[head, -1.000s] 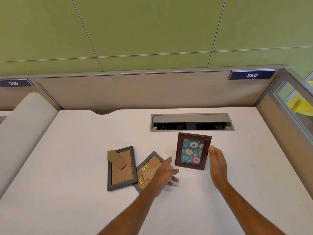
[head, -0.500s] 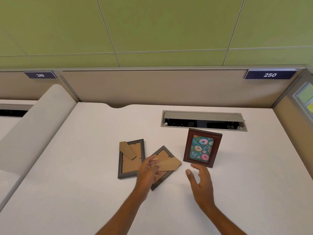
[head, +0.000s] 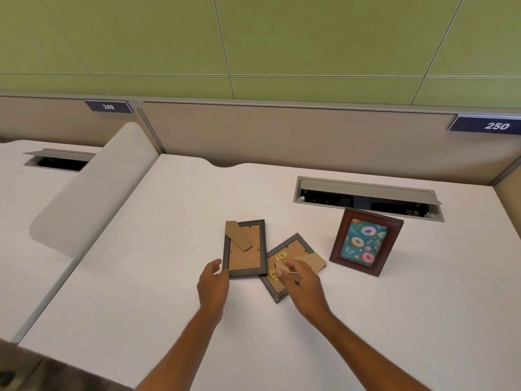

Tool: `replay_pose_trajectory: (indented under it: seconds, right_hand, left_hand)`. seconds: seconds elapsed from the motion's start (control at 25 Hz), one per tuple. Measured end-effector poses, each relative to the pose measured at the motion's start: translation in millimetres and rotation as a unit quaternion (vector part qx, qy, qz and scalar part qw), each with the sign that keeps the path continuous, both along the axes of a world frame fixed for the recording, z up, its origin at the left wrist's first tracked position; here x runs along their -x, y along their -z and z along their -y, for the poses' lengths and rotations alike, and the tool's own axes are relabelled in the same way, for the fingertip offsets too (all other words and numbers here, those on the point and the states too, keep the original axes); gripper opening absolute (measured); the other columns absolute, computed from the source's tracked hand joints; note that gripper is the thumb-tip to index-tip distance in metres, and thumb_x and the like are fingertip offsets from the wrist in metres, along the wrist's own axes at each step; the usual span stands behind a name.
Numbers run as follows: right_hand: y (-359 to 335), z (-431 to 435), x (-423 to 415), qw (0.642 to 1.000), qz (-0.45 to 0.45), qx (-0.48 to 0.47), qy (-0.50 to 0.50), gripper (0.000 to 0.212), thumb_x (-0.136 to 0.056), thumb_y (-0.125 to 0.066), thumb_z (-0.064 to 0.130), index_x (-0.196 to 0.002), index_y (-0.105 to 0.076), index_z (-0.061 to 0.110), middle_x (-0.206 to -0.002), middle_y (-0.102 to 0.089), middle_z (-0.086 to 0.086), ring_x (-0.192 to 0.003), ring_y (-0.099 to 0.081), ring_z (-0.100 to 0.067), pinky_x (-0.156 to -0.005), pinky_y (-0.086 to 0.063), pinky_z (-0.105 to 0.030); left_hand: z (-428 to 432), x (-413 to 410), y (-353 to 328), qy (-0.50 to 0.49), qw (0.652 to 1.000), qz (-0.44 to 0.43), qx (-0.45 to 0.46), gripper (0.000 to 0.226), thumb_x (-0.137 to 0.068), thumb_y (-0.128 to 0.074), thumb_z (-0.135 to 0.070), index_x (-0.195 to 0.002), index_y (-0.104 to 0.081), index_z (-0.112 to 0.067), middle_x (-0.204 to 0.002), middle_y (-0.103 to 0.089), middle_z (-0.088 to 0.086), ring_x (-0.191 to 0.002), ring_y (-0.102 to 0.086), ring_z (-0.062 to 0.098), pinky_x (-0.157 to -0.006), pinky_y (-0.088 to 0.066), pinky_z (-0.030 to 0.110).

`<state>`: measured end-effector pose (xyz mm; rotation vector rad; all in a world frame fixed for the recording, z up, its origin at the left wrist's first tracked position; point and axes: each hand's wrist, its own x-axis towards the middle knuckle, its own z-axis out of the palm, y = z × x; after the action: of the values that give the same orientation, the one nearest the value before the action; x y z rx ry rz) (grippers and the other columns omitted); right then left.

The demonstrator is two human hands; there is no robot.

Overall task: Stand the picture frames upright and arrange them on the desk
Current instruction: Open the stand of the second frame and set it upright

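Both hands (head: 214, 283) at face-down frames (head: 245, 249)

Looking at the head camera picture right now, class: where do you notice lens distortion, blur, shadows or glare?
Head view: wide-angle bowing curves the beige partition rail; lighting is soft and even, only faint shadows beneath the upright dark red wooden donut-print frame; no strong glare; the right hand looks slightly blurred.
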<state>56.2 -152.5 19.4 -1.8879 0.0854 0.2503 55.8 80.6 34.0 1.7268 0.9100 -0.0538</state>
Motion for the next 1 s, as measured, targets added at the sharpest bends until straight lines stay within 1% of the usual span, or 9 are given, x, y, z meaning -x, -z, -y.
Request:
replay_pose_trajectory:
  seconds: [0.2,0.36,0.44,0.52,0.6,0.68,0.84,0.92,1.0]
  right_hand:
    - [-5.4,-35.4,-13.3,0.993,-0.074,0.060,-0.064,0.062,-0.094,-0.071,0.061,-0.144,-0.059,0.025,-0.133,-0.060,0.011,-0.124,-0.059,-0.014,-0.103,-0.053,-0.034]
    - [-7.4,-53.1,-16.4,0.993,-0.090,0.058,-0.057,0.052,-0.097,-0.074,0.050,-0.137,-0.061,0.018,-0.127,-0.067,-0.002,-0.119,-0.063,-0.025,-0.100,-0.056,-0.039]
    - [-6.6,-59.0,-16.0,0.992,-0.101,0.050,-0.050,0.056,-0.098,-0.074,0.045,-0.143,-0.059,0.016,-0.129,-0.066,-0.002,-0.121,-0.063,-0.024,-0.102,-0.055,-0.036]
    - [-4.7,-63.2,-16.9,0.992,-0.108,0.043,-0.040,0.056,-0.099,-0.075,0.042,-0.145,-0.058,0.015,-0.129,-0.065,0.001,-0.121,-0.062,-0.020,-0.101,-0.055,-0.033]
    - [-1.7,-66.4,-19.4,0.992,-0.124,0.027,-0.020,0.054,-0.098,-0.076,0.040,-0.143,-0.059,0.016,-0.130,-0.065,0.001,-0.122,-0.061,-0.019,-0.097,-0.053,-0.030]
    - [-2.1,-68.4,-21.7,0.990,-0.139,0.006,0.003,0.050,-0.097,-0.078,0.038,-0.140,-0.060,0.019,-0.130,-0.065,0.003,-0.123,-0.061,-0.018,-0.095,-0.050,-0.028]
    - [1.5,-72.0,-26.1,0.986,-0.157,-0.034,0.044,0.036,-0.096,-0.080,0.035,-0.128,-0.063,0.029,-0.124,-0.067,0.008,-0.123,-0.064,-0.018,-0.103,-0.058,-0.035]
    - [5.0,-71.8,-27.9,0.983,-0.168,-0.053,0.059,0.033,-0.096,-0.080,0.035,-0.125,-0.065,0.031,-0.125,-0.069,0.006,-0.122,-0.066,-0.018,-0.106,-0.060,-0.041]
    - [4.2,-69.9,-29.9,0.980,-0.176,-0.066,0.072,0.031,-0.097,-0.079,0.033,-0.126,-0.069,0.027,-0.124,-0.072,0.002,-0.115,-0.068,-0.016,-0.092,-0.063,-0.034]
  left_hand:
    - [-23.0,-8.7,13.5,0.044,0.997,-0.043,0.047,0.056,-0.105,-0.061,-0.020,-0.160,-0.049,-0.020,-0.161,-0.054,0.007,-0.144,-0.054,0.030,-0.122,-0.047,0.050]
    - [-33.8,-15.9,20.6,0.051,0.996,-0.052,0.059,0.054,-0.106,-0.058,-0.021,-0.159,-0.051,-0.016,-0.162,-0.053,0.006,-0.145,-0.052,0.030,-0.120,-0.048,0.054]
    - [-38.3,-17.9,24.0,0.047,0.994,-0.058,0.074,0.042,-0.107,-0.058,-0.018,-0.148,-0.061,-0.016,-0.150,-0.060,0.006,-0.132,-0.059,0.028,-0.112,-0.053,0.046]
    - [-41.2,-17.9,27.1,0.051,0.993,-0.059,0.090,0.019,-0.107,-0.058,-0.015,-0.118,-0.071,-0.023,-0.124,-0.064,0.004,-0.109,-0.060,0.023,-0.095,-0.053,0.039]
    - [-45.9,-19.4,30.6,0.058,0.992,-0.059,0.096,0.018,-0.107,-0.058,-0.014,-0.109,-0.070,-0.027,-0.111,-0.064,-0.001,-0.101,-0.059,0.021,-0.089,-0.052,0.038]
    - [-49.2,-19.3,33.5,0.074,0.992,-0.054,0.092,0.020,-0.106,-0.059,-0.016,-0.120,-0.070,-0.026,-0.116,-0.066,-0.002,-0.100,-0.061,0.017,-0.092,-0.053,0.037]
    - [-54.2,-22.2,39.1,0.100,0.989,-0.053,0.096,0.050,-0.104,-0.062,-0.018,-0.154,-0.058,-0.018,-0.149,-0.063,0.002,-0.134,-0.059,0.025,-0.118,-0.051,0.049]
    - [-55.3,-24.2,37.2,0.102,0.988,-0.050,0.106,0.050,-0.104,-0.062,-0.018,-0.154,-0.057,-0.019,-0.149,-0.062,0.003,-0.133,-0.060,0.025,-0.117,-0.052,0.048]
    - [-59.3,-25.5,36.1,0.108,0.986,-0.039,0.123,0.047,-0.107,-0.061,-0.016,-0.153,-0.058,-0.019,-0.146,-0.063,0.006,-0.128,-0.063,0.026,-0.107,-0.058,0.042]
